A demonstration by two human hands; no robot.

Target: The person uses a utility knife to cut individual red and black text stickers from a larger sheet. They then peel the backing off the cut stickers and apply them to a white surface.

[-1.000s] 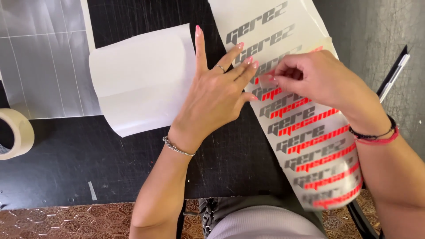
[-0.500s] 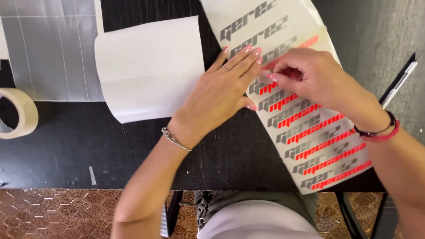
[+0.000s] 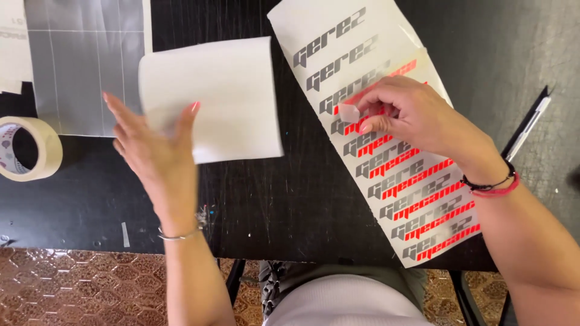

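The right hand [image 3: 402, 115] lies knuckles-up on the sticker sheet [image 3: 386, 139], wrist bent back toward the table's near right corner, and its thumb and forefinger are pinched on a small pale scrap [image 3: 348, 112] that stands just off the sheet's face. The left hand [image 3: 154, 160] is raised above the table [image 3: 284, 199], fingers spread and loose, palm turned away from the camera, gripping nothing; its fingertips overlap the near left corner of a blank white sheet [image 3: 223, 96], though whether they touch it cannot be told. Both forearms come in from the near edge, the left one running almost straight up, the right one slanting in from the near right corner. A thin metal bangle sits on the left wrist, a black and a red band on the right. The sticker sheet is long and narrow, its long axis running slantwise from the far middle of the table down to the near edge at the right, with rows of grey and red lettering across it. The blank white sheet lies left of it, curling up slightly. A grey sheet [image 3: 84, 60] lies at the far left corner, a roll of tape [image 3: 27, 148] at the left edge, and a pen [image 3: 527, 127] beside the right forearm near the right edge.
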